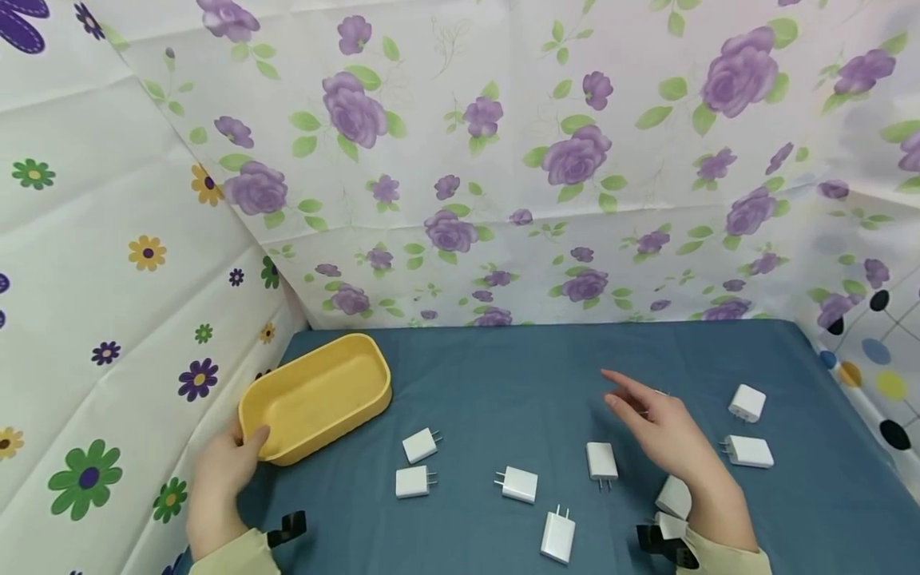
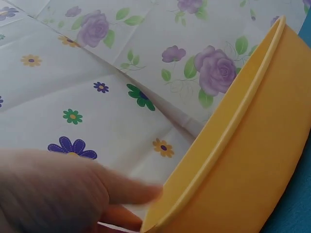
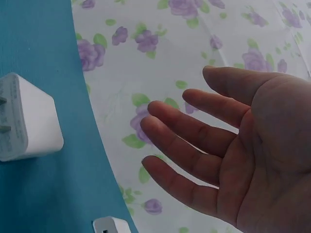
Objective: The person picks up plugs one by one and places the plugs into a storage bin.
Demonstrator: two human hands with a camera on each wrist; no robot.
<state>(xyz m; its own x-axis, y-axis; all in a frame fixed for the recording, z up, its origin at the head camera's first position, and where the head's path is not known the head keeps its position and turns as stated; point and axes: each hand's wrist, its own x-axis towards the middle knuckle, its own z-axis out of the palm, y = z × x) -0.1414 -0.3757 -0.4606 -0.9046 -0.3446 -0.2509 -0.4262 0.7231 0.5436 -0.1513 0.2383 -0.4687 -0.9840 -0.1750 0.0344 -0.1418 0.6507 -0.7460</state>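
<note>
My left hand (image 1: 224, 471) grips the near left end of a yellow rectangular tray (image 1: 362, 409), thumb over the rim and fingers on the outside. In the left wrist view the tray (image 2: 262, 145) is tilted, its outer wall facing the camera. My right hand (image 1: 668, 431) hovers over the blue cloth with its fingers extended and spread, holding nothing. Around it lie white plug chargers: one (image 1: 601, 461) to its left, one (image 1: 674, 497) partly hidden by the wrist, and another mostly hidden behind the hand. The right wrist view shows a charger (image 3: 41, 121) beside the open palm.
Two chargers, an upper one (image 1: 747, 403) and a lower one (image 1: 749, 452), lie at the right. Others lie mid-table (image 1: 519, 485), near the front (image 1: 557, 537), and below the tray (image 1: 412, 482). Flower-printed sheets (image 1: 460, 160) wall the back and sides of the blue cloth (image 1: 474, 383).
</note>
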